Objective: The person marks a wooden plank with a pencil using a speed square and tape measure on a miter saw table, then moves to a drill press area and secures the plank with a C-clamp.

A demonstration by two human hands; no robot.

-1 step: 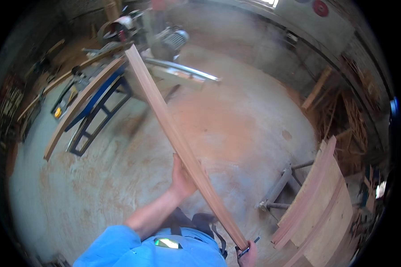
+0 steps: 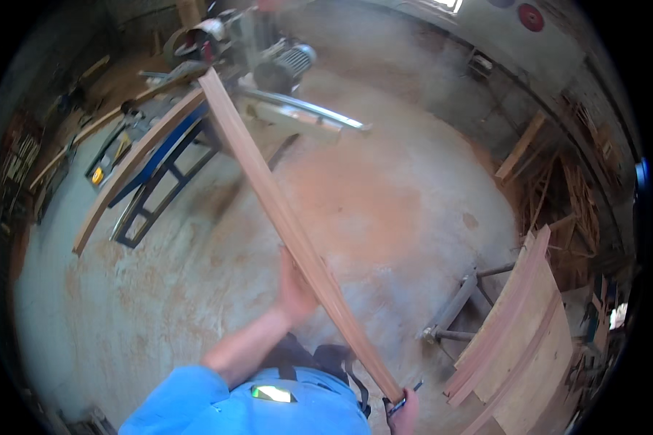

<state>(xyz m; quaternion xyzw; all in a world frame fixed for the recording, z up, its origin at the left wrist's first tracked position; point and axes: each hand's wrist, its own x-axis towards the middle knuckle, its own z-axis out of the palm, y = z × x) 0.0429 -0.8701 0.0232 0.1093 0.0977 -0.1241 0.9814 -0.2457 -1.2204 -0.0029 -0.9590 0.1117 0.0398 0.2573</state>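
From my end I see both hands on the beam (image 2: 279, 217), a long wooden length slanting across the middle of the view. Its far end reaches up toward the machinery; I cannot tell whether it touches anything there. The left hand (image 2: 296, 291) cups the beam near its lower half, thumb along the left edge, most fingers hidden beneath. The right hand (image 2: 406, 415) is closed around the near end, with a dark pen (image 2: 397, 408) in the same grip.

For writing, I check the bright patch (image 2: 273, 394) on the blue shirt (image 2: 196, 399): washed out by glare, so I can read nothing on it. The red disc (image 2: 530, 17) on the wall and the grey motor (image 2: 292, 65) are too small for me to make out any label. A curved timber (image 2: 134, 170) lies along the blue frame (image 2: 168, 157) at left; a pale panel (image 2: 519, 355) stands at right.
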